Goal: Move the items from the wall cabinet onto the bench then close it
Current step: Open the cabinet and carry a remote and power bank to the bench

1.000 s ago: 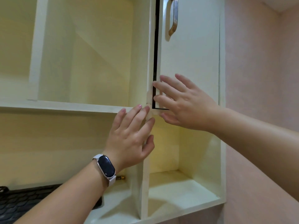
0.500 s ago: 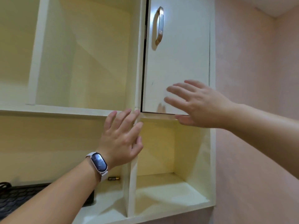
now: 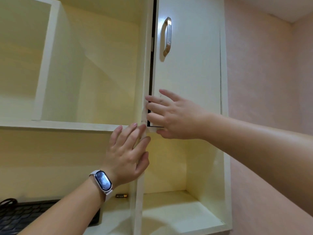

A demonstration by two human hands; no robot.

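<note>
The cream wall cabinet door (image 3: 188, 65) with a metal handle (image 3: 167, 37) stands almost shut, a thin dark gap left along its left edge. My right hand (image 3: 174, 116) lies flat on the door's lower left corner, fingers spread and reaching over the gap. My left hand (image 3: 128, 153), with a watch on the wrist, rests open-fingered on the upright divider (image 3: 138, 200) and the shelf edge just below that corner. Neither hand holds anything.
Open cream shelves (image 3: 67, 125) fill the left and bottom. A black keyboard (image 3: 20, 216) and a small battery (image 3: 121, 195) lie on the lower left shelf. The lower right cubby (image 3: 177, 211) holds nothing visible. A pink wall (image 3: 271, 82) is on the right.
My right hand went from off the door back onto its lower left corner, and the dark gap at the door's left edge shows wider than half a second ago. My left hand stayed on the divider.
</note>
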